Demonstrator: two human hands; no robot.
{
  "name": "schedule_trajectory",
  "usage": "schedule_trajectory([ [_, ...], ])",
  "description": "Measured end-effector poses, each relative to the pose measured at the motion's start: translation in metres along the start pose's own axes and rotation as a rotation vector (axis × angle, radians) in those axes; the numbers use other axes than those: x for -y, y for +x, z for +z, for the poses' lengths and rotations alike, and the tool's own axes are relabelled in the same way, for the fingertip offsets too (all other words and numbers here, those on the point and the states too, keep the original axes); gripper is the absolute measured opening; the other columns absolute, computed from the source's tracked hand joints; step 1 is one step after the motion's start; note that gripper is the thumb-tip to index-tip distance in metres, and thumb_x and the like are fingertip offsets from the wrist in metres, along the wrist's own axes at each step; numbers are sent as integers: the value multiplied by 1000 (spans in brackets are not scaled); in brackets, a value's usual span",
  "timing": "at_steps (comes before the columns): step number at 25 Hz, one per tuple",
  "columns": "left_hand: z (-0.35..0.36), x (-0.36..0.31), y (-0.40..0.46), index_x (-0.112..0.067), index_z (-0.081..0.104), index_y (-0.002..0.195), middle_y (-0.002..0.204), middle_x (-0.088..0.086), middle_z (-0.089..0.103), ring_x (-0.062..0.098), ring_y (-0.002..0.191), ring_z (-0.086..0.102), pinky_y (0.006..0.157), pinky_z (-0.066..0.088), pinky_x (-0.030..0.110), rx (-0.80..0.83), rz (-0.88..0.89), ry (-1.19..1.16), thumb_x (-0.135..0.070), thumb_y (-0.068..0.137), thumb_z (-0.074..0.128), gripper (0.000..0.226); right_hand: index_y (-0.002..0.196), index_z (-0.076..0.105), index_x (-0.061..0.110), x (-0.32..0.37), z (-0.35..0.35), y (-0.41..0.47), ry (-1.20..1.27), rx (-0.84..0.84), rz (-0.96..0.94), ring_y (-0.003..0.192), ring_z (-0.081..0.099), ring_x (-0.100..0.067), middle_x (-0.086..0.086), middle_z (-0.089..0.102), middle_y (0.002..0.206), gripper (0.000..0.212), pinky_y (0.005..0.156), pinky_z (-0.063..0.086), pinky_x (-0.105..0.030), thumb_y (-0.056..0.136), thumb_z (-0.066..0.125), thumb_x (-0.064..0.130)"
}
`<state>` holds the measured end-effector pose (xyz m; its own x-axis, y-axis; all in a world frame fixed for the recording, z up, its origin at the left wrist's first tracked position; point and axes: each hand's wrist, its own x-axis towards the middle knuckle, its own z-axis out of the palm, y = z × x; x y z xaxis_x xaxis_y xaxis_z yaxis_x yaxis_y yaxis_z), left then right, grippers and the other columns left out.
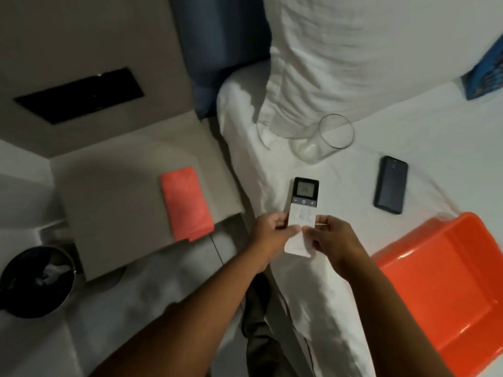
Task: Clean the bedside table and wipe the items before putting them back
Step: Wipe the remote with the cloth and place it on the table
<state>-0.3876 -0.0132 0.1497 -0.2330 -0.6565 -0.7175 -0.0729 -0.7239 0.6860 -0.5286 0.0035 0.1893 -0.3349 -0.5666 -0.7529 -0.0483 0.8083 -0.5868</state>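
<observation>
White slim plastic remote control with grey display [301,213] held above bed edge; left hand [268,235] and right hand [330,238] pinch lower half. Judged light, rigid, smooth; grip long edges, avoid buttons.

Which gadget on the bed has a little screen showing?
The white remote held in both hands; its screen faces up. The dark phone lies apart, showing only a plain back.

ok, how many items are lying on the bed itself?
4: glass on its side by the pillow, phone right of it, orange tub at the near edge, blue box partly cut off.
</observation>
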Motion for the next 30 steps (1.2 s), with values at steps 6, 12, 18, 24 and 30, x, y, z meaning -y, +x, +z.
schedule_trajectory([
  [6, -157, 38, -12, 5, 58, 122, 131, 29, 61, 28, 91, 68, 87, 55, 45, -95, -58, -330, 16, 89, 57, 35, 98, 63, 2, -5, 161, 9, -122, 238, -99, 72, 70, -19, -13, 73, 96, 15, 58, 57, -24, 88, 66, -9],
  [12, -289, 73, 21, 5, 51, 136, 134, 28, 61, 37, 112, 62, 84, 58, 45, -229, -71, -460, 9, 92, 54, 45, 92, 65, 13, -1, 310, 54, -325, 556, -42, 80, 73, -23, -19, 73, 107, 19, 74, 62, -35, 87, 66, -6],
  [18, -322, 109, 63, 2, 60, 127, 126, 25, 67, 41, 115, 66, 103, 51, 53, -322, -139, -467, 7, 90, 62, 38, 124, 55, 3, 1, 337, 114, -794, -136, -276, 120, 54, -39, -20, 57, 128, 47, 100, 47, -43, 87, 64, 30],
  [24, -331, 109, 60, -8, 68, 119, 111, 21, 74, 41, 97, 71, 84, 59, 49, -314, -114, -475, -10, 81, 74, 38, 131, 46, 12, 7, 343, 108, -564, 157, -186, 105, 65, -32, -9, 63, 119, 69, 89, 56, -38, 72, 81, 25],
  [30, -309, 17, -27, -9, 68, 110, 98, 22, 71, 37, 88, 67, 82, 56, 47, -359, -26, -546, 2, 86, 60, 28, 120, 58, 21, 77, 300, -19, -513, 409, -696, 88, 68, -18, 2, 70, 99, 38, 76, 57, -33, 85, 70, 29],
])
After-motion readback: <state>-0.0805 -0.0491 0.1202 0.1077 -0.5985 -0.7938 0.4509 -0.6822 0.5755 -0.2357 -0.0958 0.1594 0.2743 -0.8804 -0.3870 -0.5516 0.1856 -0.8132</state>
